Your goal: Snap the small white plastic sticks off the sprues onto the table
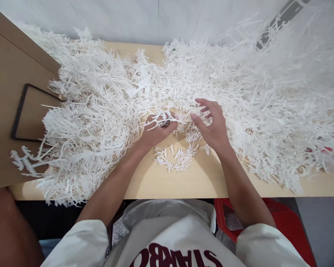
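Note:
My left hand [160, 129] is closed around a white branching plastic sprig [167, 118], whose forked twigs stick up over the fingers. To its right, my right hand [211, 124] hangs apart from the sprig, fingers curved and thumb separated, with nothing visible in it. Below the hands, a small scatter of short white pieces [179, 157] lies on the pale wooden tabletop [169, 185]. Large heaps of similar white sprigs surround both hands, one pile [91, 111] at the left and another pile [267, 100] at the right.
A brown board [13, 92] with a black metal frame [18, 111] stands at the left. A pale wall [144, 18] runs behind the table. Under the right side is a red stool [286, 226]. Part of another person [11, 230] shows at the lower left.

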`<state>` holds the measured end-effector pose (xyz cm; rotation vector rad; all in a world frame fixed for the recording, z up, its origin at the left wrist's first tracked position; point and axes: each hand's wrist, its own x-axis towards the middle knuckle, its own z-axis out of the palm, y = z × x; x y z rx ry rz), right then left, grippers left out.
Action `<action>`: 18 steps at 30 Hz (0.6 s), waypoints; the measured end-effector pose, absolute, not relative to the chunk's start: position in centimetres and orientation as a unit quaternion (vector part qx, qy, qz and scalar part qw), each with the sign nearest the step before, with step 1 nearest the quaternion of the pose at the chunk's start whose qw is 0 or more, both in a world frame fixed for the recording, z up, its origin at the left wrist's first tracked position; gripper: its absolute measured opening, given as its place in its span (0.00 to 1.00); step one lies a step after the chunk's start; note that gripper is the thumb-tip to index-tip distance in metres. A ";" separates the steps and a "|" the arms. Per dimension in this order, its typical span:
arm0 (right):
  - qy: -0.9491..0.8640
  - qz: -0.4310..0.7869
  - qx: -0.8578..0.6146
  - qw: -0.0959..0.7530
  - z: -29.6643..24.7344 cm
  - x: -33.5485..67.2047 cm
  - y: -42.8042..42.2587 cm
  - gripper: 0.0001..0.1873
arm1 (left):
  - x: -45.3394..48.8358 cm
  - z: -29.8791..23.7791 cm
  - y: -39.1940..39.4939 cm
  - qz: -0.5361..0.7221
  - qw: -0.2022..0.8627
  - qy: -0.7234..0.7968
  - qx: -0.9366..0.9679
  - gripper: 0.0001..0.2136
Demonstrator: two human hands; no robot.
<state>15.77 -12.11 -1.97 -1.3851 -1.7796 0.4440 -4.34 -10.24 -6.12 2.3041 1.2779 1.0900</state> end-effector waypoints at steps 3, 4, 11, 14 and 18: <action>-0.772 0.174 -0.509 0.338 -3.0 15.9 -11.4 0.16 | -3.0 -5.7 -10.8 0.373 0.165 0.442 0.799 0.07; -0.792 0.177 -0.493 0.315 -3.3 15.9 -11.4 0.16 | -2.8 -5.7 -10.7 0.364 0.168 0.431 0.809 0.07; -0.836 0.080 -0.473 0.267 -3.5 16.1 -11.7 0.14 | -3.3 -6.9 -10.1 0.388 0.050 0.373 0.841 0.08; -0.846 0.077 -0.460 0.257 -3.5 16.3 -11.7 0.13 | -3.3 -6.9 -10.0 0.397 0.055 0.343 0.850 0.07; -0.846 0.052 -0.456 0.269 -4.0 16.7 -11.4 0.12 | -3.1 -7.1 -9.8 0.375 0.113 0.345 0.853 0.07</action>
